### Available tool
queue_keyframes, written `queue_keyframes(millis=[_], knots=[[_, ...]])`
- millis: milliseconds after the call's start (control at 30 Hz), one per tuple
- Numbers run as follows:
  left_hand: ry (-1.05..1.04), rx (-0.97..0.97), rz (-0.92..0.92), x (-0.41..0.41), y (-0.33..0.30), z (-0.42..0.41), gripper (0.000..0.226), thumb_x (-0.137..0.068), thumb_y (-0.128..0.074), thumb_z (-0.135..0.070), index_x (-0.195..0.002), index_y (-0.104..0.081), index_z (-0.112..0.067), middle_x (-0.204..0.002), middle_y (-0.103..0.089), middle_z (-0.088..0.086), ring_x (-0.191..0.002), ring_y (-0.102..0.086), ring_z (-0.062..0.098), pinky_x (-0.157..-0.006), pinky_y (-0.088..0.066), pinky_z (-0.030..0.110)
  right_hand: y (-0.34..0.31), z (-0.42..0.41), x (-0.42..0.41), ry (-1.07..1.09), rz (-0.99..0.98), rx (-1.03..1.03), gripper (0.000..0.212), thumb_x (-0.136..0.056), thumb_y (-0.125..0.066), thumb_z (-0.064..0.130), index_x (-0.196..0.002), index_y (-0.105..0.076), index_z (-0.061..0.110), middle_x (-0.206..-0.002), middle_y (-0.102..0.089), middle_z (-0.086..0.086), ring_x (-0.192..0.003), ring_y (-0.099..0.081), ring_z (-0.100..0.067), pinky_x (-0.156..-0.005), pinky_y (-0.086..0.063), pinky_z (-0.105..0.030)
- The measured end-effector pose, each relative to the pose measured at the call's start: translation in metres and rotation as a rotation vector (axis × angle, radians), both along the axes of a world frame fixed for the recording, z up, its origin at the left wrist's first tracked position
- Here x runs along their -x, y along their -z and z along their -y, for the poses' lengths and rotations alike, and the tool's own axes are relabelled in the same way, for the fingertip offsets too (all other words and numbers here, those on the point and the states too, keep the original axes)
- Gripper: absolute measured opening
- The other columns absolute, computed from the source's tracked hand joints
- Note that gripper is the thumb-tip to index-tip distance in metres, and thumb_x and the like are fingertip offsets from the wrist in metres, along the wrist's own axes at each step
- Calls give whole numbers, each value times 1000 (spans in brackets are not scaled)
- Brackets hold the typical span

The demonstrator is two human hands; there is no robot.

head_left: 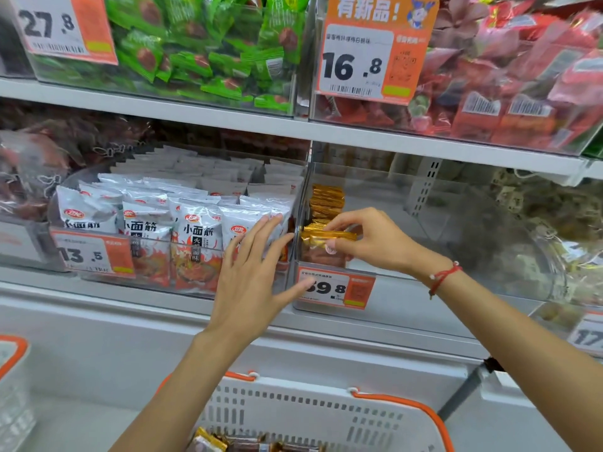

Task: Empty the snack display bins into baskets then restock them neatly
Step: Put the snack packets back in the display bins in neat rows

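The gold-wrapped snack packet (328, 238) sits at the front-left corner of the clear display bin (456, 230), pinched by the right hand (368, 238). The left hand (251, 275), fingers spread and released, rests against the bin front. The white basket (313, 415) stands below.

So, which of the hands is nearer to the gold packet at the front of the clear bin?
Right. The right hand pinches the gold packet; the left hand is spread open just left of it.

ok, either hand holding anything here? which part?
Right hand pinches a gold-foil snack packet by its right end, over the clear bin. Left hand is open, holding nothing.
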State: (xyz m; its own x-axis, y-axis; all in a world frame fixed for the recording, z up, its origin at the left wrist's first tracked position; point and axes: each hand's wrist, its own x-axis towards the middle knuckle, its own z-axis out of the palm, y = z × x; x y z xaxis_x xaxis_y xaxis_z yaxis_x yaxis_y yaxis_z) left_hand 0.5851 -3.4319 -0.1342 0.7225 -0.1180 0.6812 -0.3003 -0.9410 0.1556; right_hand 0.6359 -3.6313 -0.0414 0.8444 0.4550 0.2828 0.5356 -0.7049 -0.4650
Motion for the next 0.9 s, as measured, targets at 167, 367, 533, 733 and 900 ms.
queue_keyframes(millis=[167, 367, 533, 733, 900], knots=[[-6, -12, 17, 0, 1, 0, 73, -85, -36, -74, -138, -45, -23, -157, -27, 1, -148, -16, 17, -116, -10, 39, 16, 1, 4, 18, -152, -45, 13, -84, -72, 29, -93, -72, 20, -90, -67, 11, -85, -63, -9, -77, -54, -28], [1, -26, -40, 2, -4, 0, 79, -84, -36, -76, -141, -44, -22, -159, -24, 1, -148, -11, 16, -116, -6, 35, -8, -2, 10, -37, -454, 80, 32, -89, -61, 47, -110, -69, 25, -107, -67, 4, -97, -60, -11, -74, -50, -21], [33, 25, 69, 22, -3, -5, 72, -87, -54, -61, -145, -41, -20, -157, -25, 5, -147, -18, 23, -119, -12, 40, 11, 4, 43, 92, 118, 105, 42, -87, -65, 46, -125, -59, 29, -129, -55, 5, -119, -48, -12, -96, -45, -34], [-36, 225, 186, 84, 60, -31, 40, -87, -64, -26, -125, -58, -14, -132, -55, 7, -122, -50, 29, -102, -37, 40, 86, -10, 103, -76, 344, -219, 12, -89, -65, 24, -100, -70, 24, -91, -64, 10, -83, -58, -8, -68, -46, -23], [-497, 262, -348, 144, 174, -80, 52, -84, -66, -23, -131, -52, -8, -133, -55, 15, -120, -51, 38, -95, -43, 54, 230, -27, 122, -89, -313, 196, 19, -94, -56, 24, -108, -67, 29, -96, -67, 10, -86, -60, -7, -79, -52, -35]])
